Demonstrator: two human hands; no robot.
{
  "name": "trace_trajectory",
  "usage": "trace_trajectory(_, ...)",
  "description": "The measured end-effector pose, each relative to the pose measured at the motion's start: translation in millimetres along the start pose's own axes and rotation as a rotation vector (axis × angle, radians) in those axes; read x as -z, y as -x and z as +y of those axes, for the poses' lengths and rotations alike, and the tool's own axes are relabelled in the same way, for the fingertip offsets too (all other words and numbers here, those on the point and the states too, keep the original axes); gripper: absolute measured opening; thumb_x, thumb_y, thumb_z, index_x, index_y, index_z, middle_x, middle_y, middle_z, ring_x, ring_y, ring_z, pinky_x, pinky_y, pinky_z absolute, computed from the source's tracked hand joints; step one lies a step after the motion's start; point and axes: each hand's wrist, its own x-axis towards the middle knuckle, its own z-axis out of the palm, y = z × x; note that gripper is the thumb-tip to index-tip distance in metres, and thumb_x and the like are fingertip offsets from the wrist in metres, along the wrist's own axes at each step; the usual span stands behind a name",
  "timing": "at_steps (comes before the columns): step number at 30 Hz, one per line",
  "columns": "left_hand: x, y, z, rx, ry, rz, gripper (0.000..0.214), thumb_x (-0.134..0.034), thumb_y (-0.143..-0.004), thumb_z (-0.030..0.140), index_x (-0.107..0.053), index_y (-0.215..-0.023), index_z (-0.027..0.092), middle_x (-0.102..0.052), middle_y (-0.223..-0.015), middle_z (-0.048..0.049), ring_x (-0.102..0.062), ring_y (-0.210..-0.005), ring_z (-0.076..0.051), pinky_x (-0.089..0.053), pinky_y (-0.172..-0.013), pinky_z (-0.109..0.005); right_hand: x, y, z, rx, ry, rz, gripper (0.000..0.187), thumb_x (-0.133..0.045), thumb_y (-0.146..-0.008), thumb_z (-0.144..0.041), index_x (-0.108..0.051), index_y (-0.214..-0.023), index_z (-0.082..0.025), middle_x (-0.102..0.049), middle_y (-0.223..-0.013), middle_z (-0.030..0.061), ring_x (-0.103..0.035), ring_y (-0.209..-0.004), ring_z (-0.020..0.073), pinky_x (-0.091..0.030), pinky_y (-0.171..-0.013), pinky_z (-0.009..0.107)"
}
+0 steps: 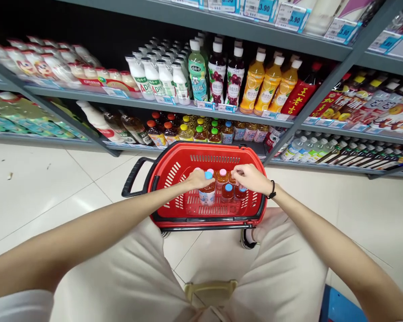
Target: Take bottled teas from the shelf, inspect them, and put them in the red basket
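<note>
My left hand point(199, 179) is closed on the upper part of a drink bottle point(207, 197) with a blue cap, amber liquid and a pale label. That bottle is inside a red shopping basket point(215, 217), at the left of a group of similar bottles. Pink caps top the back ones, such as the pink-capped bottle point(222, 177); a blue-capped bottle point(228, 192) stands in front. Over the right end of the group, my right hand point(248, 177) has its fingers curled together. Those fingers hide what they grip, if anything.
Beyond the basket, a shelf unit point(174, 100) holds several rows of drinks, including orange juice bottles point(267, 87) and small amber bottles point(215, 134). A black handle point(136, 176) sticks out at the basket's left. My knees flank a yellowish stool point(211, 286); a blue object point(340, 304) lies lower right.
</note>
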Motion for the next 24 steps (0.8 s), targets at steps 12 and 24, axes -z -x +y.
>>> trace_trajectory(12, -66.1, -33.0, 13.5, -0.036, -0.077, -0.143, 0.028, -0.068, -0.104, 0.039, -0.070, -0.111, 0.012, -0.072, -0.108, -0.0078, -0.072, -0.098, -0.020, -0.062, -0.087, -0.038, 11.4, 2.1, -6.8, 0.015, 0.352, 0.111, 0.035, -0.051, -0.108, -0.030, -0.060, -0.077, -0.017, -0.064, -0.070, 0.0004, -0.051, -0.063, 0.0128, -0.028, -0.065, 0.029)
trace_trajectory(24, -70.2, -43.7, 33.4, -0.018, -0.098, -0.395, 0.032, -0.073, -0.100, 0.042, -0.071, -0.112, 0.012, -0.074, -0.102, -0.0068, -0.073, -0.086, -0.018, -0.063, -0.080, -0.036, 2.1, -16.4, -15.9, 0.087, 0.640, -0.057, 0.041, -0.042, -0.109, -0.034, -0.073, -0.089, -0.017, -0.079, -0.096, 0.0124, -0.076, -0.092, 0.0264, -0.040, -0.070, 0.031)
